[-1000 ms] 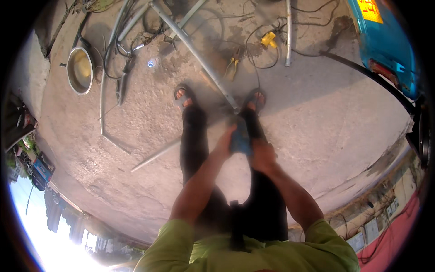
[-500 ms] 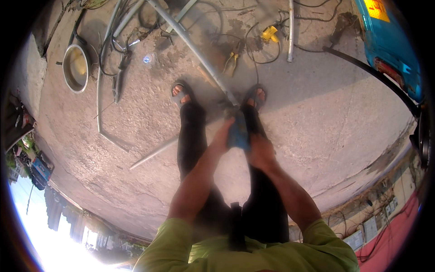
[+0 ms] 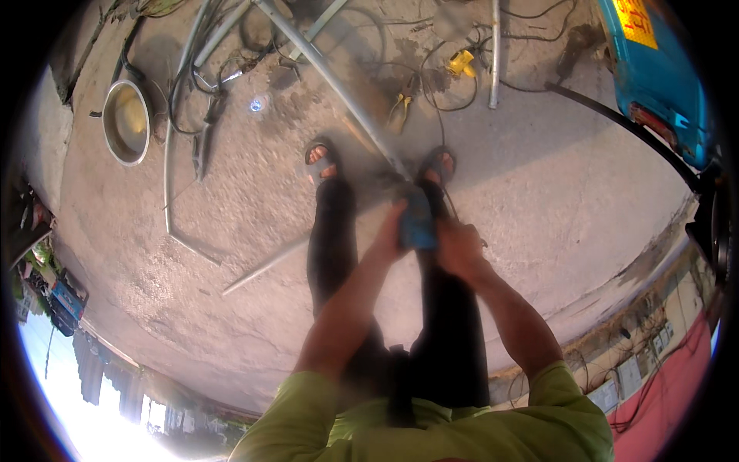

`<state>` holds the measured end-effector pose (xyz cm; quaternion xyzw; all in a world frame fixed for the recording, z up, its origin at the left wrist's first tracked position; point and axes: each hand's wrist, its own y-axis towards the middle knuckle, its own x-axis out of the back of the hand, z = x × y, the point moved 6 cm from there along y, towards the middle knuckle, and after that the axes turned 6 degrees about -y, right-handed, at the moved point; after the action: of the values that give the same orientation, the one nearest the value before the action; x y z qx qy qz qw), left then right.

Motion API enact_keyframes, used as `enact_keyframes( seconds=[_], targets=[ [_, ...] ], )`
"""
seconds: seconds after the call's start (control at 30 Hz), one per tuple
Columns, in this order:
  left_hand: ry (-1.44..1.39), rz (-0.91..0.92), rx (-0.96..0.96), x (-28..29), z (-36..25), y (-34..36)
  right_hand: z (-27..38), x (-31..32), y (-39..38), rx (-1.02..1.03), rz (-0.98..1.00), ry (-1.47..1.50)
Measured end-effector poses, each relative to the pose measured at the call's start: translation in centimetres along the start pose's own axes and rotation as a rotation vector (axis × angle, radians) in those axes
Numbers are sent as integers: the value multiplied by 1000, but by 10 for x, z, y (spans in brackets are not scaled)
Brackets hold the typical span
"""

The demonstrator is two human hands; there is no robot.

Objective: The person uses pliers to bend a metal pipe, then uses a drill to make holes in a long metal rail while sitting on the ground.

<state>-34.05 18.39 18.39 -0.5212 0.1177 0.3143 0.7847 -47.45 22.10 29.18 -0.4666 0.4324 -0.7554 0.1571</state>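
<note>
Between my feet I hold a blue angle grinder [image 3: 416,219], its working end blurred. My left hand [image 3: 391,231] wraps round its left side. My right hand [image 3: 459,250] is closed on its right side, close to the right trouser leg. The grinder's front end is at the near end of a long grey metal tube [image 3: 332,81], which slants away to the far left; blur hides whether they touch. A thin dark cord [image 3: 440,127] passes by my right foot.
A round metal pan [image 3: 127,123], welding electrode holder [image 3: 202,150] and bent metal rod [image 3: 168,185] lie left. Beyond my feet are yellow-handled pliers [image 3: 400,112], a yellow connector [image 3: 462,64] and cables. A teal machine [image 3: 666,85] stands far right, with a thick black cable [image 3: 623,115].
My hands and the grinder appear slightly farther right and lower in the picture, as do my feet. Both hands keep their hold, and the grinder's end stays by the tube.
</note>
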Motion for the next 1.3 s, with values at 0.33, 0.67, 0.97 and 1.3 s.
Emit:
enact_keyframes(
  seconds=[0.33, 0.67, 0.97, 1.3],
  targets=[
    [165, -80, 153, -30, -13, -22, 9, 25, -4, -113, 141, 113],
    [278, -193, 251, -23, -41, -49, 47, 28, -22, -180, 61, 237],
    [87, -33, 103, -11, -44, -7, 48, 24, -13, -297, 86, 302],
    [210, -235, 73, 1, -37, 2, 45, -7, -16, -506, 2, 504]
  ],
)
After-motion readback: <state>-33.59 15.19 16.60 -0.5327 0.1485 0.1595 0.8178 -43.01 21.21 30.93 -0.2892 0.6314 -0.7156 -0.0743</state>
